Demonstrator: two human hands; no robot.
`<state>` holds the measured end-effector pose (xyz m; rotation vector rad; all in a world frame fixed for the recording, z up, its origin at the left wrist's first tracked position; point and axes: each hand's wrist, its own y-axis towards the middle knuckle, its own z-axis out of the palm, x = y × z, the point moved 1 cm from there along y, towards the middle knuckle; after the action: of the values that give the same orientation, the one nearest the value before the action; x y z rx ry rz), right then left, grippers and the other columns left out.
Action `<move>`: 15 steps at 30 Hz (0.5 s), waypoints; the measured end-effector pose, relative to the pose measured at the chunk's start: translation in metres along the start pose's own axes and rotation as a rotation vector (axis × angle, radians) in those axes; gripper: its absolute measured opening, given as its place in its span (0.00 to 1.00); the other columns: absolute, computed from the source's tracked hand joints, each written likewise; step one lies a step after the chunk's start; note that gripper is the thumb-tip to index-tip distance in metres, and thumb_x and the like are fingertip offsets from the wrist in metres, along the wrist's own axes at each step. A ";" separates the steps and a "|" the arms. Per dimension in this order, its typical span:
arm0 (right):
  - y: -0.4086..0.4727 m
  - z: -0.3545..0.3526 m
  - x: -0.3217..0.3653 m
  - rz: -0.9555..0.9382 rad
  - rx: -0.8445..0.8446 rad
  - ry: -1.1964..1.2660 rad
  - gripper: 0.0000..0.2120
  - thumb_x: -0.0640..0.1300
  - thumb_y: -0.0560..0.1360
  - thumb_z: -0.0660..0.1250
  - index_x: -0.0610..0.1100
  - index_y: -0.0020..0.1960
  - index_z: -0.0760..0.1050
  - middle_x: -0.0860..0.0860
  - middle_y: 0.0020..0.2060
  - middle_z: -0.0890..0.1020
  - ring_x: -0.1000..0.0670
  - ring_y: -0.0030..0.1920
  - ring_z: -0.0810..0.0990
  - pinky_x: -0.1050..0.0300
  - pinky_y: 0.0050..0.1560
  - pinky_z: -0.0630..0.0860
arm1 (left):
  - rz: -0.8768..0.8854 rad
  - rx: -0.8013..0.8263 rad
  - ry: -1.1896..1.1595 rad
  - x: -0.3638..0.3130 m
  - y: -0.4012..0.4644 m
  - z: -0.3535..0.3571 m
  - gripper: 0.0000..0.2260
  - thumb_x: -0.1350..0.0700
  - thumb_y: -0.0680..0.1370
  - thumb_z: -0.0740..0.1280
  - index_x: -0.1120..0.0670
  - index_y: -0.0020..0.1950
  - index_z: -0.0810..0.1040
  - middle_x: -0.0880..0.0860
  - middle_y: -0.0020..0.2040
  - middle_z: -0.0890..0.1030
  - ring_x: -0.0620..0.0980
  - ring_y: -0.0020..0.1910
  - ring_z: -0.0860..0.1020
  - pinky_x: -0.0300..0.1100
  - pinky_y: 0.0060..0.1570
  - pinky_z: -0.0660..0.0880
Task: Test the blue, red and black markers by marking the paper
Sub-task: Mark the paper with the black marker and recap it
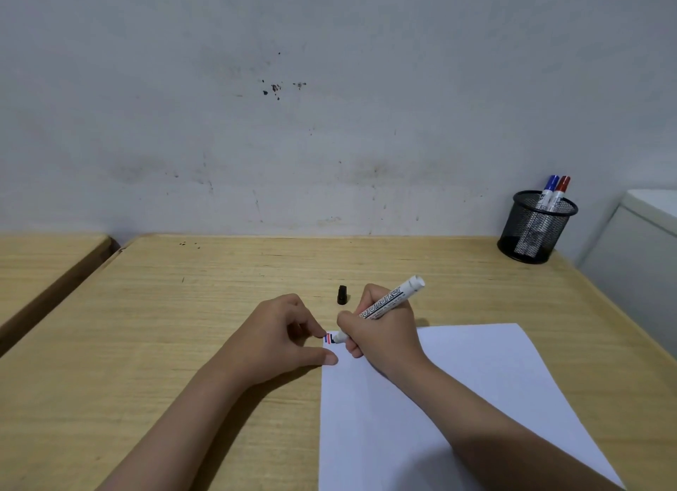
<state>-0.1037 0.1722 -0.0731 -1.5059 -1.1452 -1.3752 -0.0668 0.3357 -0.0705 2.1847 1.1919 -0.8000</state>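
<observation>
A white sheet of paper (458, 399) lies on the wooden desk (183, 325). My right hand (384, 329) grips the uncapped black marker (388, 302), its tip touching the paper's top left corner beside short blue and red marks (328, 338). My left hand (282, 333) rests on the desk with fingertips pinning that corner of the paper. The marker's black cap (342, 295) lies on the desk just behind my hands. The blue marker (548, 194) and the red marker (559, 194) stand capped in the black mesh cup (535, 230) at the far right.
A stained wall (293, 106) runs along the desk's back edge. A second wooden desk (40, 267) sits to the left across a narrow gap. A white cabinet (637, 249) stands against the desk's right side.
</observation>
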 end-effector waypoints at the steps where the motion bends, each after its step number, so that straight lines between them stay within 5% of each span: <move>1: 0.000 0.000 0.000 0.001 0.001 -0.002 0.14 0.32 0.65 0.67 0.43 0.30 0.63 0.42 0.24 0.71 0.46 0.23 0.73 0.58 0.25 0.69 | 0.004 0.000 0.000 0.000 0.000 0.000 0.18 0.37 0.53 0.74 0.45 0.36 0.82 0.50 0.40 0.79 0.46 0.36 0.76 0.45 0.39 0.75; 10: 0.000 -0.001 0.001 0.014 0.010 0.005 0.14 0.33 0.65 0.67 0.43 0.30 0.63 0.43 0.24 0.72 0.46 0.22 0.73 0.58 0.24 0.70 | 0.011 -0.001 0.027 0.000 0.001 0.000 0.16 0.42 0.55 0.78 0.47 0.38 0.83 0.49 0.40 0.78 0.46 0.35 0.76 0.39 0.36 0.73; 15: -0.003 -0.006 0.004 0.011 -0.127 0.219 0.14 0.36 0.69 0.72 0.40 0.33 0.67 0.44 0.24 0.78 0.51 0.22 0.77 0.57 0.25 0.75 | 0.011 0.001 0.044 0.000 -0.001 0.001 0.16 0.40 0.57 0.76 0.47 0.39 0.83 0.48 0.41 0.78 0.46 0.36 0.76 0.38 0.37 0.73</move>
<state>-0.1079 0.1681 -0.0683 -1.4053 -0.9276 -1.5866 -0.0675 0.3356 -0.0709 2.2182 1.2000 -0.7522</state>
